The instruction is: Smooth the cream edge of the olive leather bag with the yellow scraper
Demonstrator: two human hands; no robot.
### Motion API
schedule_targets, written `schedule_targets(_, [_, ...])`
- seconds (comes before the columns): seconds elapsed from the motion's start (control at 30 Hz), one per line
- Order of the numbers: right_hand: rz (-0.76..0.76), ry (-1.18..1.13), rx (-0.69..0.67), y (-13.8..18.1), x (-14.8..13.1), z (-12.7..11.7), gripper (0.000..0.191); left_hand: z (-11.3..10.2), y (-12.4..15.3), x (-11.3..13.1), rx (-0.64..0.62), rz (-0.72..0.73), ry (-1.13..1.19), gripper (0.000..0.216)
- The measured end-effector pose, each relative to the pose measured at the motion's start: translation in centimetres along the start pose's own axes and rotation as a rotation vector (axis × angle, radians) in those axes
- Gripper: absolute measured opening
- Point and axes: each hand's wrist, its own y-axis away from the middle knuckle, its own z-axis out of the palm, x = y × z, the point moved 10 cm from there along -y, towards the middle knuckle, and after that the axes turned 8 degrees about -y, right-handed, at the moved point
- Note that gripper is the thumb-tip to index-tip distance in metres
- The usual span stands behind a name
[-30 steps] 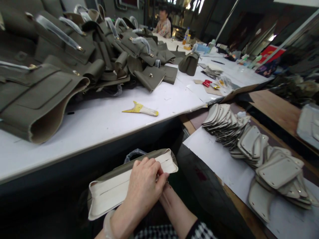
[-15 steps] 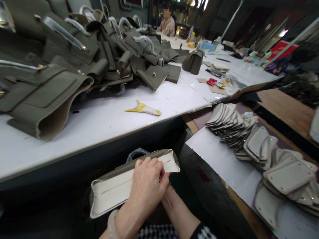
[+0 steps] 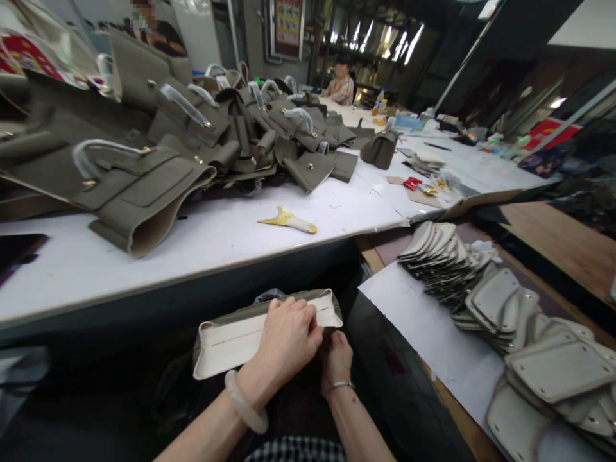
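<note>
Bare white table [image 3: 216, 237] strip open around the yellow scraper [image 3: 287, 221] — olive bag pile [image 3: 192, 141] blocks behind and left, stacked cream panels [image 3: 486, 289] crowd the right; paper [image 3: 423, 321] beside them free.

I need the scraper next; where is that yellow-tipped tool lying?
The yellow-tipped tool lies alone on the white table, centre of the head view, in front of the olive bag pile and beyond both hands.
</note>
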Motion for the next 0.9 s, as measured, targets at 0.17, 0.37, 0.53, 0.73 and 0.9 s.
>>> schedule_targets(0.17, [-0.531, 0.068, 0.386, 7.4, -5.5, -6.7, 0.036, -0.3, 0.3, 0.1, 0.067, -0.002, -0.038, 0.018])
schedule_targets(0.37, [-1.136, 0.430, 0.230, 13.1, -12.0, -2.3, 0.044, -0.5, 0.9, 0.5, 0.128, 0.016, -0.070, 0.017])
schedule_targets(0.53, [-1.108, 0.602, 0.238, 11.7, -11.3, -0.9, 0.044, -0.6, 1.4, 0.8, 0.162, 0.024, -0.091, 0.013])
schedule_targets(0.73, [-1.095, 0.705, 0.259, 11.2, -11.3, -0.4, 0.038, -0.9, 2.2, -0.1, 0.188, -0.044, -0.080, 0.005])
schedule_targets(0.9, [-1.141, 0.759, 0.277, 11.4, -12.2, 0.2, 0.031, -0.5, 3.1, -1.3, 0.159, -0.094, 0.020, 0.008])
